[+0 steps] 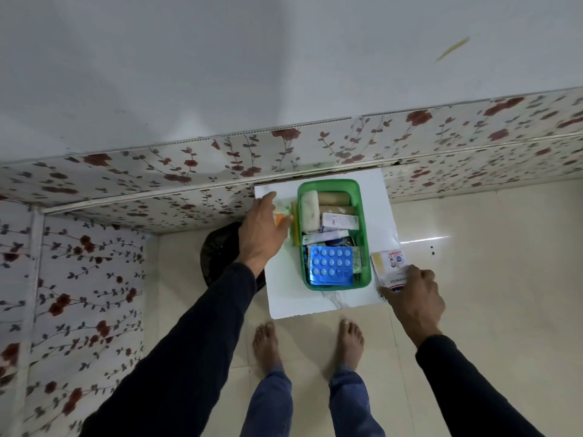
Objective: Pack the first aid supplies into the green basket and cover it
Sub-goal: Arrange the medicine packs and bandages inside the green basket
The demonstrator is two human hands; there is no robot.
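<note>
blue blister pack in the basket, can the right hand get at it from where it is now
Probably yes: the blue blister pack lies uncovered on top in the green basket, and the right hand rests just beside it on the boxes.

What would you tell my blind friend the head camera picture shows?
A person's hands reach either side of a green basket full of medicines on a small white table. The left hand touches packets beside it; the right hand rests on small boxes.

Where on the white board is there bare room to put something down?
On the white board: the near strip in front of the green basket and the far right corner. Crowded: left of it under the left hand, and right where the right hand covers the cartons.
</note>
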